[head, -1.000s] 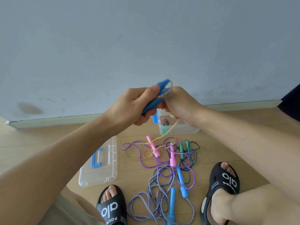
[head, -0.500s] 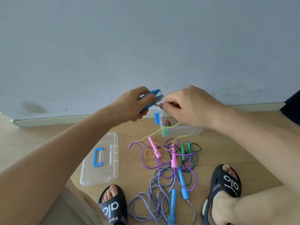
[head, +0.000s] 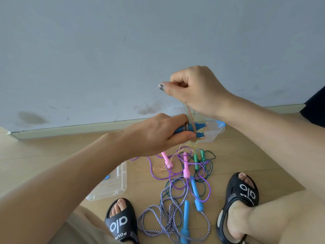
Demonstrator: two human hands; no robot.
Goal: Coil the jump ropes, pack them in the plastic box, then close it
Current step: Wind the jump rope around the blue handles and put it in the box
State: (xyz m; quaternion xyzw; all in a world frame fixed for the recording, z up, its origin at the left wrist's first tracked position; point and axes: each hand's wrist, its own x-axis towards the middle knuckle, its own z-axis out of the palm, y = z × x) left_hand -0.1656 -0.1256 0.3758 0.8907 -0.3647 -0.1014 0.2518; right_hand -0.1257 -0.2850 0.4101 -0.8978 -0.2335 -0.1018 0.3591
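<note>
My left hand (head: pixel 158 133) grips a pair of blue handles (head: pixel 195 130) with a thin yellowish cord (head: pixel 190 118) looped round them. My right hand (head: pixel 193 87) is raised above, its fingers closed on that cord and pulling it up taut. The clear plastic box (head: pixel 215 132) stands on the floor by the wall, mostly hidden behind my hands. Its clear lid (head: pixel 112 185) lies flat to the left. On the floor lie a purple rope with pink handles (head: pixel 185 168), a dark green rope with green handles (head: pixel 198 161) and a striped rope with blue handles (head: pixel 186 215), all tangled.
My two feet in black slippers (head: pixel 121 222) (head: pixel 241 199) flank the rope pile on the wooden floor (head: pixel 52 155). A grey wall with a skirting board (head: pixel 70 129) stands just behind the box.
My right hand has risen well above the left, drawing the cord up. My left hand has dropped lower with the blue handles, and more cord is wound round them.
</note>
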